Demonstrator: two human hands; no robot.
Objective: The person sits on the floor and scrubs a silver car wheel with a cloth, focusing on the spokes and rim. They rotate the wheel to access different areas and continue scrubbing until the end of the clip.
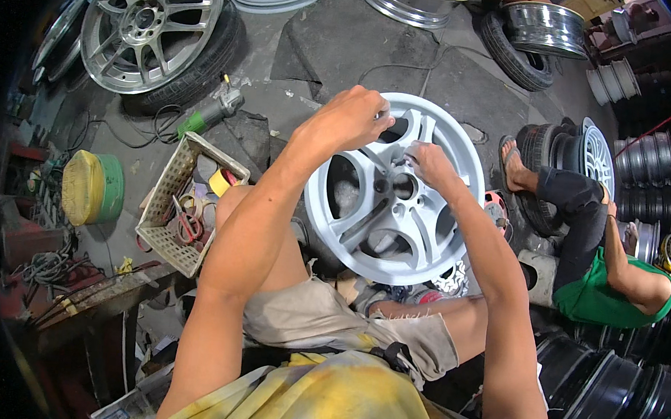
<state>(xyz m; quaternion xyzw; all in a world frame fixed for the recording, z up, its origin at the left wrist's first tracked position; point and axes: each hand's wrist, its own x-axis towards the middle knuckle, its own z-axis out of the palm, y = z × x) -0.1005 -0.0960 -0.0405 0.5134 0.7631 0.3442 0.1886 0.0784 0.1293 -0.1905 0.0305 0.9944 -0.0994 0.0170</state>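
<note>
A light grey alloy wheel [473,169] lies face up in front of me, above my bare legs, with its spokes and centre hole showing. My left hand [352,119] is over the wheel's far left edge, its fingers curled down toward an opening between spokes. Close to the hub is my right hand [432,167], its fingers pressed together against a spoke. Both sets of fingertips look whitish with dust. Whatever either hand pinches is too small or hidden to name.
On the left sit a plastic basket [167,166] with scissors [186,226] and tape, a green angle grinder [213,109] and a yellow-green roll [94,189]. A spoked wheel [149,21] leans on a tyre far left. To the right, a person in green [621,291] sits near stacked rims [650,167].
</note>
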